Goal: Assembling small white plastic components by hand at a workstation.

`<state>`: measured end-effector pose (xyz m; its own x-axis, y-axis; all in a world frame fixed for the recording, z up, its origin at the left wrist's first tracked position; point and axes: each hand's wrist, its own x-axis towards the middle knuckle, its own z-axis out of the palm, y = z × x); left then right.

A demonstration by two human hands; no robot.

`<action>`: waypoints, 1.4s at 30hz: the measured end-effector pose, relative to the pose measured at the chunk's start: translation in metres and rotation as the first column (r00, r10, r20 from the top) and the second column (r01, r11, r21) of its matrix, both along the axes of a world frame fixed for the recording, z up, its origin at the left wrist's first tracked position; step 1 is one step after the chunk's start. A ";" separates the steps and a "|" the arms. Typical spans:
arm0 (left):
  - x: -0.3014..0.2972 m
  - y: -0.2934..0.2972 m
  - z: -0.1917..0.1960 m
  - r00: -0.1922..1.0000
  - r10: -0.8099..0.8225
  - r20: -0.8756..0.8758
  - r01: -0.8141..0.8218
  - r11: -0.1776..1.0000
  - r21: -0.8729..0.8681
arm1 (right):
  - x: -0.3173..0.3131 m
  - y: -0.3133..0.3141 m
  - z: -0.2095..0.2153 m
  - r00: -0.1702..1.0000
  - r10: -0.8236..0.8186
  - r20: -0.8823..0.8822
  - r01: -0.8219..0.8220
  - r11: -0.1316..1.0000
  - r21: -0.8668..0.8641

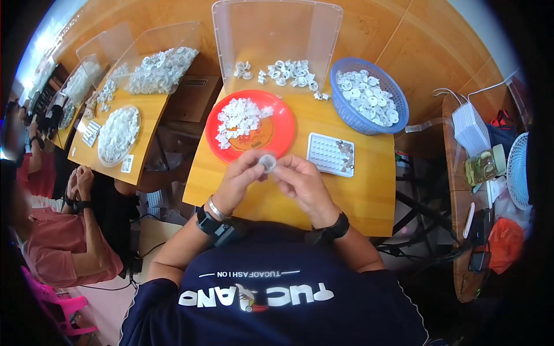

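Right between the two hands, there's a small round translucent-white plastic piece [268, 162], round face up, no long axis showing. Left hand [238, 177] pinches it, thumb against fingers; right hand [306, 189] bunches its fingertips just beside the right edge, and whether they grip anything, can't tell! Just beyond: a round red plastic plate [283, 111].

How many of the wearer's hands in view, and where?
2: left hand, holding a round translucent piece; right hand, fingers at its right side. Both near the red plate; neither hidden.
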<state>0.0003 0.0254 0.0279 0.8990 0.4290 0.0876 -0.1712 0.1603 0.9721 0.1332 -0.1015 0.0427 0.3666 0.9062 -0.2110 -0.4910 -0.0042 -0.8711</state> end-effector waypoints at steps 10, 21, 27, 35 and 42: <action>-0.005 0.003 -0.002 0.987 -0.025 0.159 0.090 0.903 -0.420 | 0.003 -0.002 0.005 0.986 -0.132 0.104 0.126 0.990 0.064; -0.009 -0.001 -0.002 0.990 -0.059 0.129 0.113 0.877 -0.467 | 0.000 -0.002 0.009 0.978 -0.097 0.187 0.089 0.995 0.047; -0.009 -0.003 0.002 0.989 -0.082 0.123 0.130 0.880 -0.457 | -0.003 -0.003 0.010 0.936 -0.170 0.308 0.157 0.985 0.065; -0.010 -0.007 0.009 0.986 -0.113 0.125 0.160 0.866 -0.474 | -0.009 -0.002 0.011 0.740 -0.254 0.623 0.142 0.964 0.225; -0.008 -0.008 0.010 0.987 -0.150 0.064 0.163 0.893 -0.420 | -0.008 -0.007 0.019 0.568 -0.269 0.778 0.079 0.959 0.273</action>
